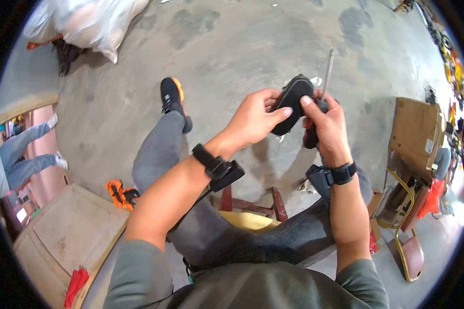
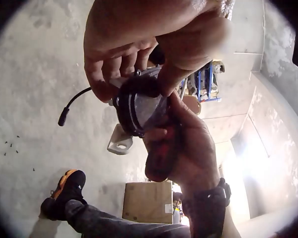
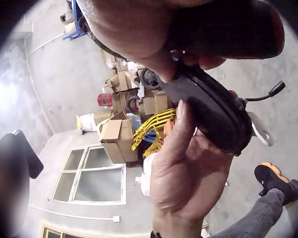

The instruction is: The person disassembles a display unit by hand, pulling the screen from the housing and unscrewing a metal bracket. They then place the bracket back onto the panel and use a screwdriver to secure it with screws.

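Observation:
A black oval housing [image 1: 292,105] with a smooth flat face is held up before the lap. My left hand [image 1: 260,118] grips its left side, the thumb lying on the face and the fingers behind. In the left wrist view a short cable [image 2: 73,105] with a plug end and a pale metal bracket [image 2: 120,142] stick out from the housing. My right hand [image 1: 329,126] holds a screwdriver by its black and red handle [image 2: 159,161]; the bare metal shaft [image 1: 329,72] points up and away. The right thumb reaches the housing's right edge.
A red-brown wooden stool [image 1: 252,208] stands between my legs. On the left are a wooden panel [image 1: 72,226] and an orange strap-like item [image 1: 119,194]. A cardboard box [image 1: 415,134] and a gold-framed chair [image 1: 411,252] are at right. White sacks [image 1: 90,23] lie at the upper left.

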A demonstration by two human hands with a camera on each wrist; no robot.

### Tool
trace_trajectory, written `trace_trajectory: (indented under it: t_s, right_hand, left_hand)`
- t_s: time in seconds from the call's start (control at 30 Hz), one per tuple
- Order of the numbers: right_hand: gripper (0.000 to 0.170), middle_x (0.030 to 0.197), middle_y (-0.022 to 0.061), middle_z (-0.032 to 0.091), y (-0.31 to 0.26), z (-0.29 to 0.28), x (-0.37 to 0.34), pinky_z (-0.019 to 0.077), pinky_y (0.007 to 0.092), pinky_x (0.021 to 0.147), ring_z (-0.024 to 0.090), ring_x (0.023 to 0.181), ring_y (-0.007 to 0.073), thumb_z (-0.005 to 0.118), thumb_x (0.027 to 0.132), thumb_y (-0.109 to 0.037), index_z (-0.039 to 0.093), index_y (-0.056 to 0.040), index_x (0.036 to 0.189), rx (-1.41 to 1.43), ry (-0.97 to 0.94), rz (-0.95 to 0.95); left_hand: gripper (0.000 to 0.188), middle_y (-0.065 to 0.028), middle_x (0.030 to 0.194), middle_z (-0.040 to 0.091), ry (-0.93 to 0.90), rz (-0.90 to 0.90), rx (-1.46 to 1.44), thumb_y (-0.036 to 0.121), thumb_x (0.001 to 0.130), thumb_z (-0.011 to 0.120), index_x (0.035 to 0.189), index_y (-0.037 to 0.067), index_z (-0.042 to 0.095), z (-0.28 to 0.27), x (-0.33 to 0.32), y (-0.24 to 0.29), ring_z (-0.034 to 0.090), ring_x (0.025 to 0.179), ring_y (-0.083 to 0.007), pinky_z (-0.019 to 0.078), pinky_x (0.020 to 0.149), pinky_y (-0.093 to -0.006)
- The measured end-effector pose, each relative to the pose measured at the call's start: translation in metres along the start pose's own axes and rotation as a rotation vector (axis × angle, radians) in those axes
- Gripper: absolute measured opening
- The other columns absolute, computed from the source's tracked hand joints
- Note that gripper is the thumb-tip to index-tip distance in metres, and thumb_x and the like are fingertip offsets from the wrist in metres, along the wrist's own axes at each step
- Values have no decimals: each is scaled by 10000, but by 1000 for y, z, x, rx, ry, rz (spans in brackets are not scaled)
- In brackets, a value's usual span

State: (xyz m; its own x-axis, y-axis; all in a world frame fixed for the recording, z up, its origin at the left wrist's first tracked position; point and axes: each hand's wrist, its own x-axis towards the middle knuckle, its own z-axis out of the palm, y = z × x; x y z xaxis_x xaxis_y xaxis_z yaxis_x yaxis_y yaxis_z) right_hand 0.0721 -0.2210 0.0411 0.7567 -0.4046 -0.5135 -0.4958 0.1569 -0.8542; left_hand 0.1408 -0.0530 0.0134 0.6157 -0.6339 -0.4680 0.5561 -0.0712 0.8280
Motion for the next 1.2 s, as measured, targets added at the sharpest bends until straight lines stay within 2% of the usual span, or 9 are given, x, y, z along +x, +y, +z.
trace_trajectory:
  t_s: [0.23, 0.33, 0.4, 0.73, 0.8, 0.83, 0.9, 1.1, 1.2]
  right_hand:
    - [411, 771, 2, 600, 0, 2, -1, 449, 236, 533, 551, 596, 85, 758, 862, -294, 609, -11, 1121, -25, -21, -12]
    - [414, 757, -1, 589, -4, 7, -5, 447, 234, 529, 551, 594, 85, 761, 859, -282, 600, -8, 1123, -45, -52, -17]
    - [423, 752, 0, 585, -4, 7, -5, 445, 231, 527, 548, 592, 84, 769, 850, -263, 590, -3, 1132, -92, -77, 56]
    - [421, 746, -4, 582, 8, 5, -2, 438, 231, 512, 543, 580, 80, 767, 849, -230, 581, -3, 1151, -88, -92, 32]
    - [415, 744, -2, 587, 9, 5, -1, 437, 230, 518, 546, 591, 77, 764, 850, -227, 588, -8, 1156, -108, -70, 14]
    - [418, 747, -3, 589, 4, 6, -3, 437, 231, 527, 543, 597, 76, 762, 849, -223, 591, -5, 1162, -175, -57, 21]
    - [418, 751, -2, 594, 2, 10, -6, 441, 232, 545, 548, 610, 79, 752, 855, -205, 587, 6, 1176, -147, -50, -7]
    - [357, 753, -5, 596, 6, 11, -3, 445, 224, 552, 548, 624, 73, 753, 857, -150, 585, 2, 1132, -22, -103, 14]
    - [340, 769, -5, 601, 6, 12, -4, 446, 224, 551, 545, 622, 71, 756, 855, -149, 594, -8, 1118, -9, -131, 5]
  left_hand:
    - [247, -77, 975, 677, 60, 127, 185, 66, 898, 675, 1102, -51, 601, -4, 5, -5, 628, 874, -116, 525, 785, -277]
    - [240, -78, 973, 676, 77, 86, 95, 63, 892, 680, 1087, -52, 600, -6, 2, 1, 626, 875, -117, 526, 789, -282]
    - [233, -77, 967, 674, 85, 186, 84, 61, 888, 684, 1074, -50, 598, -4, 7, -3, 625, 873, -118, 526, 789, -284]
    - [262, -105, 969, 656, 52, 120, 117, 94, 890, 674, 1093, -45, 586, -5, 10, -16, 635, 890, -154, 526, 774, -297]
    - [361, -126, 971, 621, 188, 347, 599, 124, 878, 689, 1175, -27, 550, -4, 10, -18, 637, 939, -198, 532, 782, -312]
    - [361, -126, 971, 621, 176, 358, 584, 124, 878, 689, 1175, -27, 550, -1, 9, -17, 637, 939, -198, 532, 782, -312]
    - [465, -135, 968, 590, 273, 309, 484, 147, 869, 700, 1260, 1, 496, 2, 5, -15, 631, 973, -241, 535, 805, -327]
    - [424, -75, 1097, 614, -54, 162, 10, 137, 947, 604, 1318, -15, 464, -5, 8, -7, 593, 977, -109, 517, 821, -292]
    - [382, -56, 1096, 624, -73, 26, 100, 112, 958, 577, 1306, -18, 487, -5, 4, 5, 597, 967, -104, 511, 828, -279]
